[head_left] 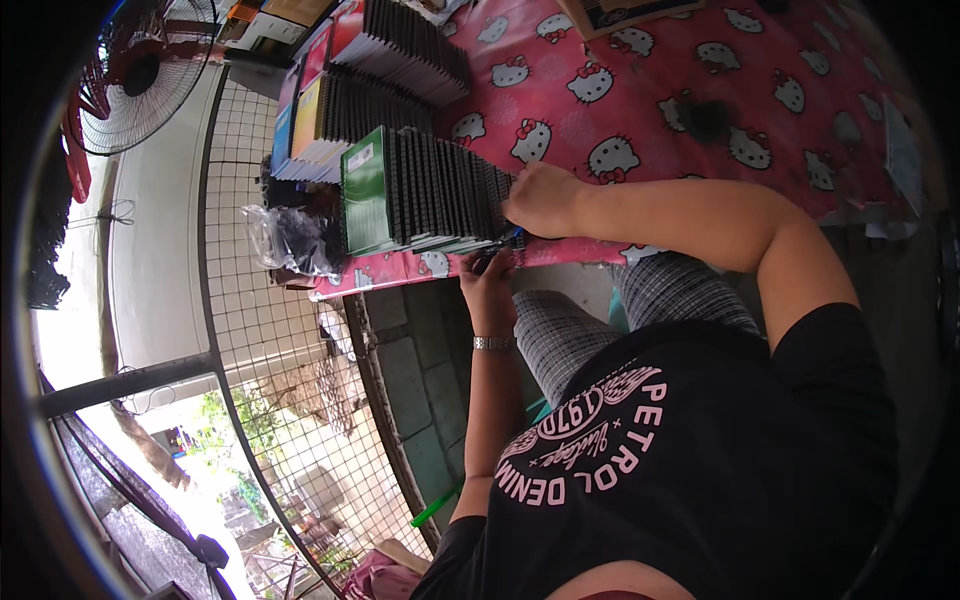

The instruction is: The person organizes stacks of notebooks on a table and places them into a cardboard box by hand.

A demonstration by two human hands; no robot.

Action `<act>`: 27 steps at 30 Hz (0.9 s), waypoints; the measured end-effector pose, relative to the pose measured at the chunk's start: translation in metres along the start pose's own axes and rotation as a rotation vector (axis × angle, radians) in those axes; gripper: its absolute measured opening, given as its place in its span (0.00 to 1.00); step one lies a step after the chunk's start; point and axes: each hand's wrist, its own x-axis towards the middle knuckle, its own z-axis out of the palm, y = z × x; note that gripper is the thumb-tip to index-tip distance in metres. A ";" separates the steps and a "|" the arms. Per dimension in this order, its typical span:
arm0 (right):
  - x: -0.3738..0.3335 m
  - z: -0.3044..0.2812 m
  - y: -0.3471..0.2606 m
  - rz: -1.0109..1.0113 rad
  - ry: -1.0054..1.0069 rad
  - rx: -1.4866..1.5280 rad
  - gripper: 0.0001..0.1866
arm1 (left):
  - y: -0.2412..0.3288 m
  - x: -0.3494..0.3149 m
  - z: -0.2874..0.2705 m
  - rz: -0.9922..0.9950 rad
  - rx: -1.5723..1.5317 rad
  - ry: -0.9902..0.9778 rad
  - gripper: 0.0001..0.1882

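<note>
A row of green-covered spiral notebooks (430, 190) stands on edge at the table's near left, their black coils packed side by side. My right hand (543, 200) is curled closed against the row's right end, its fingertips mostly hidden. Just below, at the table edge, my left hand (488, 290) has its fingers bent round something dark at the lower corner of that end. A small bit of blue shows between the two hands. What exactly each hand grips is too covered to make out.
More spiral notebooks stand behind in yellow-and-blue (350, 115) and red (400, 45) rows. Clear plastic wrapping (290, 240) lies left of them. The table wears a pink printed cloth (680, 130), with a cardboard box (620, 12) at the back. A fan (140, 75) and wire mesh (255, 260) are left.
</note>
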 end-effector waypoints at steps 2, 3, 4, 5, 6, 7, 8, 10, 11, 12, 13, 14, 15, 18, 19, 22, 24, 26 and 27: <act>-0.004 -0.004 0.000 0.010 -0.006 0.057 0.07 | -0.001 0.001 -0.002 0.008 -0.002 0.011 0.19; -0.006 -0.006 0.000 0.016 -0.009 0.085 0.07 | -0.001 0.000 -0.005 0.012 -0.017 0.022 0.19; -0.010 -0.001 0.004 0.005 0.101 0.028 0.07 | -0.001 0.000 -0.005 0.012 -0.030 0.021 0.18; -0.013 0.007 0.007 -0.011 0.212 -0.029 0.07 | -0.001 -0.001 -0.005 0.013 -0.044 0.023 0.18; -0.014 0.015 0.010 -0.027 0.322 -0.086 0.07 | 0.000 0.000 -0.005 0.002 -0.078 -0.003 0.18; -0.014 0.015 0.009 -0.060 0.399 -0.128 0.07 | 0.001 0.000 -0.008 -0.008 -0.112 -0.023 0.18; -0.014 0.014 0.008 -0.093 0.476 -0.169 0.07 | 0.001 0.000 -0.010 -0.017 -0.145 -0.043 0.19; -0.011 0.014 0.004 -0.106 0.453 -0.183 0.07 | -0.002 0.000 -0.009 -0.008 -0.065 -0.053 0.19; -0.006 0.014 0.000 -0.087 0.352 -0.155 0.08 | -0.003 0.000 -0.007 -0.002 -0.025 -0.057 0.19; -0.004 0.014 -0.003 -0.069 0.251 -0.127 0.08 | -0.005 0.000 -0.004 0.012 0.017 -0.035 0.19; -0.003 0.012 -0.003 -0.041 0.168 -0.057 0.08 | -0.004 -0.001 0.002 0.027 0.056 -0.011 0.18; -0.002 0.010 -0.002 -0.013 0.084 0.012 0.07 | -0.003 -0.002 0.004 0.042 0.096 0.013 0.17; -0.001 0.007 -0.002 0.015 0.000 0.081 0.07 | -0.005 0.000 0.000 0.045 0.124 0.022 0.17; -0.012 0.018 0.010 0.008 0.195 0.061 0.08 | -0.004 0.000 -0.005 -0.003 -0.006 0.037 0.18; -0.014 0.020 0.011 -0.029 0.314 -0.003 0.08 | -0.002 -0.004 -0.004 -0.015 -0.039 0.052 0.17; -0.015 0.023 0.010 -0.111 0.537 -0.164 0.07 | -0.003 -0.002 -0.003 -0.031 -0.044 0.021 0.17; -0.009 0.025 0.002 -0.127 0.504 -0.230 0.07 | -0.004 -0.003 0.002 0.010 0.110 0.022 0.16; -0.005 0.020 -0.001 -0.068 0.225 -0.171 0.08 | -0.004 -0.004 0.009 0.029 0.223 0.047 0.16; -0.004 0.017 -0.001 -0.039 0.086 -0.141 0.08 | -0.003 -0.004 0.012 0.028 0.261 0.071 0.16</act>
